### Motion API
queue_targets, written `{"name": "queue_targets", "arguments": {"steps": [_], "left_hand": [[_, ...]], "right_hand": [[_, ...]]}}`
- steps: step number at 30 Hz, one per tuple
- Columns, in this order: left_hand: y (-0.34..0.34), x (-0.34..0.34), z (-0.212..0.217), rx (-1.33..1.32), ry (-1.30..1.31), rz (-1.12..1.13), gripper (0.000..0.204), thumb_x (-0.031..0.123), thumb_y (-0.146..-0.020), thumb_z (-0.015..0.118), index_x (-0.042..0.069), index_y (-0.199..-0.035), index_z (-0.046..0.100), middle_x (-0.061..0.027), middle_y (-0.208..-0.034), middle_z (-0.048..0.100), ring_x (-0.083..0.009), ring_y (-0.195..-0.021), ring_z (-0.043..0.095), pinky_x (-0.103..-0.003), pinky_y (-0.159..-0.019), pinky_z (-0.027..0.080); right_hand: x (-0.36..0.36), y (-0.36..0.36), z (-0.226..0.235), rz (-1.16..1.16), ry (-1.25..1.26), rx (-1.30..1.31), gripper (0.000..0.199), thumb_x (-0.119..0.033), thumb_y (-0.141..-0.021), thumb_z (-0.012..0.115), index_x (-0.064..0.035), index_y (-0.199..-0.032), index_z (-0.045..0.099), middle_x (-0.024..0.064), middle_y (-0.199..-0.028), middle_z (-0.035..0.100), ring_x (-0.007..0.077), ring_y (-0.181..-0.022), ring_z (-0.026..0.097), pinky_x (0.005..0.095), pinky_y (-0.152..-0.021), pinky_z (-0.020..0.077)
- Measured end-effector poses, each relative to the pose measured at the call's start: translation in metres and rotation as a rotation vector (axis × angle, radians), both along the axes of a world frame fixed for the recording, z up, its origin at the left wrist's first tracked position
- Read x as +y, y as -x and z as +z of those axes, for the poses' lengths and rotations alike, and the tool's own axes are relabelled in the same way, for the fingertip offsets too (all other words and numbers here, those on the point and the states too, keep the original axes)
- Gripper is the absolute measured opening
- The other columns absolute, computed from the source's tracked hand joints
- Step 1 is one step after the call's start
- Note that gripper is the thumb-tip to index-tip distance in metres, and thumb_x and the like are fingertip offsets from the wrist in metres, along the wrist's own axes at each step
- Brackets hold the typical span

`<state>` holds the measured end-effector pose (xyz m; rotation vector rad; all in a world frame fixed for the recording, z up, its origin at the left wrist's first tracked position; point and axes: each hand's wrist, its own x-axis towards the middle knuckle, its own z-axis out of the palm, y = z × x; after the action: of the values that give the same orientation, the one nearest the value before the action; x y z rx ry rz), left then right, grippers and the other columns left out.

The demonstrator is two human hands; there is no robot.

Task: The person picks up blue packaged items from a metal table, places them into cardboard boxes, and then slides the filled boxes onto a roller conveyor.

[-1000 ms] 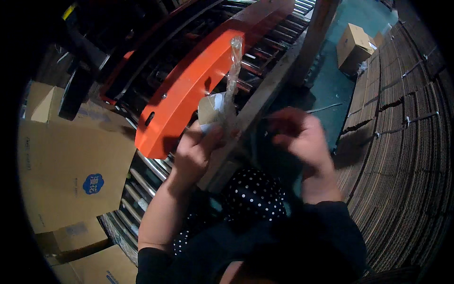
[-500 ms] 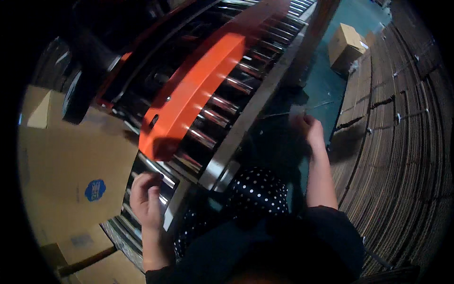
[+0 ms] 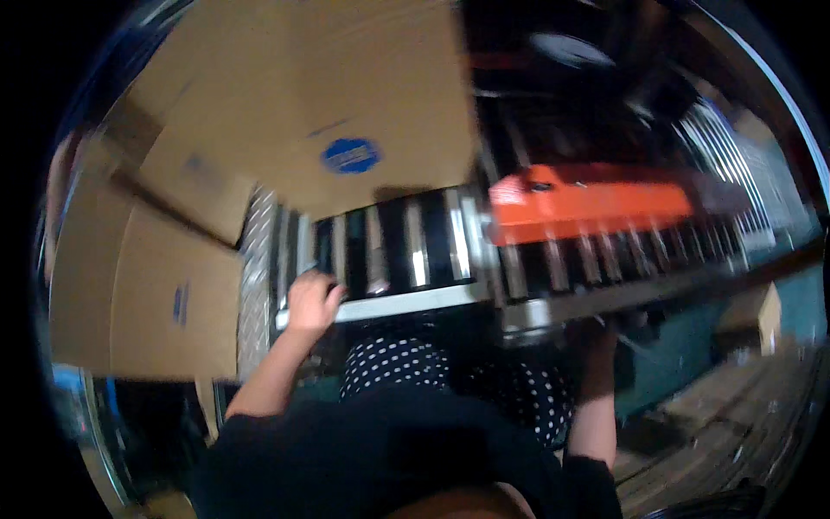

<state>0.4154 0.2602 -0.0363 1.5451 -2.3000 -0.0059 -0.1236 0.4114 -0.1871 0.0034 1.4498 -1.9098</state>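
My left hand (image 3: 309,300) rests on the near metal rail of a roller conveyor (image 3: 406,251), fingers curled over its edge. My right hand (image 3: 596,337) is down below the conveyor's front edge, dark and blurred, so whether it holds anything is unclear. A long orange plastic part (image 3: 596,203) lies across the rollers to the right. A large brown cardboard box (image 3: 337,112) with a blue round mark sits on the conveyor behind my left hand.
More brown cardboard boxes (image 3: 147,285) stand at the left beside a strip of diamond-plate metal (image 3: 255,277). A small cardboard box (image 3: 752,316) sits on the teal floor at the right. Flat cardboard sheets (image 3: 726,406) lie at the lower right.
The view has swung sharply left. My left hand went from below the rollers onto the conveyor rail. My right hand dropped from mid-air to under the conveyor edge. The clear plastic bag is gone from view.
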Motion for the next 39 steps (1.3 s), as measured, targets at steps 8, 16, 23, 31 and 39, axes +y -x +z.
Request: {"name": "queue_targets", "arguments": {"steps": [8, 16, 23, 31, 39], "left_hand": [[-0.001, 0.008, -0.005, -0.085, -0.051, -0.177, 0.049, 0.048, -0.085, 0.060, 0.001, -0.074, 0.071, -0.0195, -0.083, 0.069, -0.0377, -0.118, 0.053, -0.054, -0.113, 0.022], [0.002, 0.013, -0.019, -0.024, 0.043, -0.123, 0.056, 0.052, -0.087, 0.053, 0.001, -0.068, 0.068, -0.0163, -0.071, 0.064, -0.0355, -0.089, 0.059, -0.049, -0.107, 0.033], [-0.004, 0.014, -0.017, 0.022, -0.005, -0.131, 0.058, 0.053, -0.087, 0.053, 0.001, -0.068, 0.069, -0.0167, -0.068, 0.064, -0.0335, -0.088, 0.060, -0.046, -0.109, 0.031], [-0.005, 0.017, -0.015, 0.013, -0.009, -0.144, 0.053, 0.050, -0.084, 0.057, 0.002, -0.067, 0.067, -0.0175, -0.070, 0.063, -0.0343, -0.085, 0.060, -0.047, -0.105, 0.036], [0.014, 0.027, -0.015, -0.013, -0.122, -0.062, 0.050, 0.048, -0.083, 0.060, 0.001, -0.069, 0.068, -0.0165, -0.070, 0.063, -0.0345, -0.087, 0.059, -0.048, -0.106, 0.035]], "right_hand": [[-0.020, -0.055, 0.071, -0.088, 0.309, -0.404, 0.057, -0.051, -0.096, 0.032, -0.0125, -0.137, 0.044, 0.0082, -0.138, 0.046, 0.0288, -0.127, 0.041, 0.0495, -0.109, 0.0236], [-0.036, -0.049, 0.094, -0.202, 0.322, -0.305, 0.062, -0.053, -0.096, 0.031, -0.0125, -0.142, 0.040, 0.0086, -0.144, 0.043, 0.0290, -0.132, 0.038, 0.0496, -0.113, 0.0202], [-0.051, -0.051, 0.101, -0.198, 0.322, -0.246, 0.059, -0.050, -0.095, 0.035, -0.0114, -0.140, 0.041, 0.0092, -0.142, 0.044, 0.0288, -0.131, 0.039, 0.0482, -0.111, 0.0223], [-0.050, -0.047, 0.095, -0.182, 0.298, -0.215, 0.057, -0.046, -0.094, 0.038, -0.0102, -0.138, 0.043, 0.0098, -0.139, 0.045, 0.0286, -0.128, 0.041, 0.0467, -0.110, 0.0247], [-0.055, -0.025, 0.100, -0.182, 0.186, -0.154, 0.055, -0.042, -0.092, 0.042, -0.0090, -0.136, 0.044, 0.0104, -0.137, 0.047, 0.0284, -0.126, 0.043, 0.0452, -0.108, 0.0270]]}}
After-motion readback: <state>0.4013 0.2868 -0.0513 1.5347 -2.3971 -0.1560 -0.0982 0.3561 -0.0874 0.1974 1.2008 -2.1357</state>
